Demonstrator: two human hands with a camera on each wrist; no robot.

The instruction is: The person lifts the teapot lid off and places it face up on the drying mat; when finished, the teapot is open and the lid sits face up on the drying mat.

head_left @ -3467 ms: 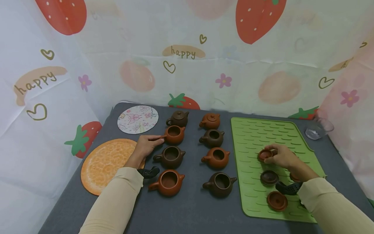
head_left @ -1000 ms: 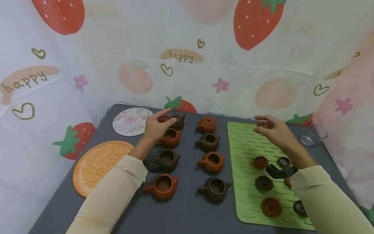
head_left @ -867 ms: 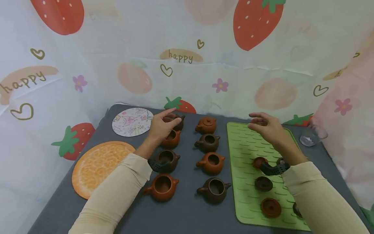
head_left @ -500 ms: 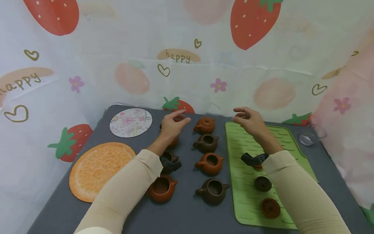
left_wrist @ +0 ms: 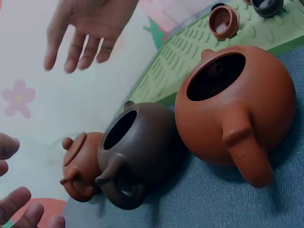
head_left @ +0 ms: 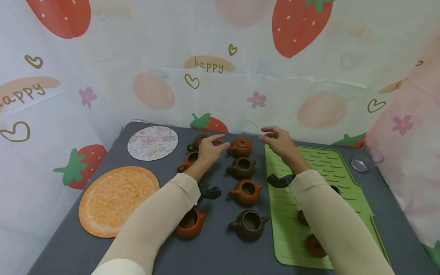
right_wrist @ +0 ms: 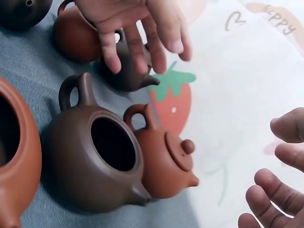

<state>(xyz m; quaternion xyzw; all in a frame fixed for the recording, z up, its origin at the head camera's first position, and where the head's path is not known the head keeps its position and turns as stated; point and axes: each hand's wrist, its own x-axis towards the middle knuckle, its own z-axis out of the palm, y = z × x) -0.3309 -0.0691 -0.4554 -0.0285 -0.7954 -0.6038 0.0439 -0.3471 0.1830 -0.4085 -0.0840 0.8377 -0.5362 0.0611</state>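
Note:
My left hand hovers over the left row of teapots, fingers loosely bent and nothing in them. Facing it across a gap, my right hand is raised near the mat's back left corner, also holding nothing. Between them sits a lidded orange-brown teapot, its knob showing in the right wrist view. In front of it stand a lidless dark brown teapot, an orange-brown one and another dark one. In the left row, a dark teapot and an orange-brown teapot are partly covered by my left hand.
Teapot lids lie on the green mat, including an orange-brown lid; my right sleeve covers some. An orange round mat and a patterned white disc lie left. A clear glass cup stands far right.
Earlier, my left hand gripped a teapot's handle and my right pinched an orange-brown lid at the mat. Both have let go, risen and come towards each other over the back of the table.

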